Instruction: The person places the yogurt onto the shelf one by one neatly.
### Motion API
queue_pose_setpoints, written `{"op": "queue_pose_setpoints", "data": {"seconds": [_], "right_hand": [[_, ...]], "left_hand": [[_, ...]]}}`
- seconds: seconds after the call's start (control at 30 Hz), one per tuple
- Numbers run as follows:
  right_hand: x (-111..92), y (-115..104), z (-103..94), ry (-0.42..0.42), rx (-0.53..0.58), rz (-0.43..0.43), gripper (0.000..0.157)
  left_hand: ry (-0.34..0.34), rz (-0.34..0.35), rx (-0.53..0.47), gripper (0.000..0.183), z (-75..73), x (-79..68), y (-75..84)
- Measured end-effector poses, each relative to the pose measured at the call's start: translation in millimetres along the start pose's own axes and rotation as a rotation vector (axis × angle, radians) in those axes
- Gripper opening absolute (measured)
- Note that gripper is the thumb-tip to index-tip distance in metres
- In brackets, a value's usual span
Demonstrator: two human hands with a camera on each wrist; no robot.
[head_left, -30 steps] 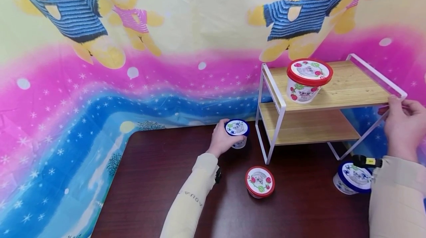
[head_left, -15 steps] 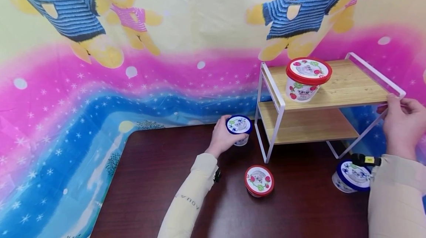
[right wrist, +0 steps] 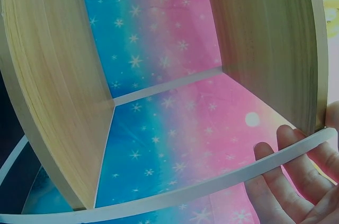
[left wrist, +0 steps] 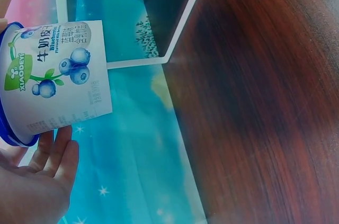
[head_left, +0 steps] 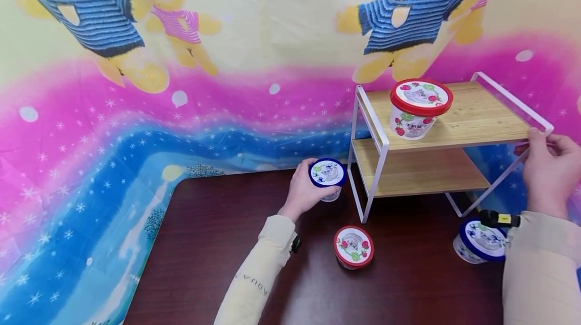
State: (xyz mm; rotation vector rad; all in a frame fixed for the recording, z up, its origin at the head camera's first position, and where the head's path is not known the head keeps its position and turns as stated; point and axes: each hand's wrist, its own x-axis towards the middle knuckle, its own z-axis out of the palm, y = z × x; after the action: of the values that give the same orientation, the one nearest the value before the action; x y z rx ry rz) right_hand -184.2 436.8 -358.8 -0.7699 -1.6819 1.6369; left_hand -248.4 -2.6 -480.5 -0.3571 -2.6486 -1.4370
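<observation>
Left grip (head_left: 305,191), a bare hand, holds a small white paper cup with a blue rim and blueberry print (head_left: 328,172), thumb on the near side, fingers on the left. Cup is at the far side of the dark red-brown wooden surface (head_left: 218,244), just left of a two-tier rack with pale wood shelves and a white metal frame (head_left: 485,113). Against a second ago: cup a little further right, closer to the rack, the print on its lid turned. Left wrist view: cup base apart from the surface.

Right grip (head_left: 551,168) is curled round the white frame at the rack's right end, same place as before; right wrist view shows fingers hooked behind the bar.

Unmoved: white cup with a red lid and strawberry print (head_left: 419,108), upright on the left of the top shelf; another red-lidded cup (head_left: 354,248) on the surface, near side of the rack; a second blue-lidded cup (head_left: 482,241) at right, partly hidden by the pale right sleeve (head_left: 540,274).
</observation>
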Motion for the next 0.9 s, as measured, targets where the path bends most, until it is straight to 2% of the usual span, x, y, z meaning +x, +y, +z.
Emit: {"op": "queue_pose_setpoints", "data": {"seconds": [0.2, 0.6, 0.7, 0.9], "right_hand": [[-3, -2, 0.1, 0.002, -0.032, 0.010, 0.015], [-13, -7, 1.3, 0.012, -0.100, 0.011, 0.015], [-15, -9, 2.1, 0.015, -0.100, 0.024, 0.013], [-13, -8, 1.5, 0.008, -0.077, 0.026, 0.022]], "left_hand": [[0.008, 0.001, -0.015, 0.094, 2.3, -4.4, -1.8], [0.014, 0.035, -0.028, 0.094, 3.7, -14.5, 5.3], [0.006, 0.030, -0.032, 0.093, 3.9, -16.6, 7.3], [-0.001, 0.032, -0.039, 0.093, 5.4, -20.7, 10.5]]}}
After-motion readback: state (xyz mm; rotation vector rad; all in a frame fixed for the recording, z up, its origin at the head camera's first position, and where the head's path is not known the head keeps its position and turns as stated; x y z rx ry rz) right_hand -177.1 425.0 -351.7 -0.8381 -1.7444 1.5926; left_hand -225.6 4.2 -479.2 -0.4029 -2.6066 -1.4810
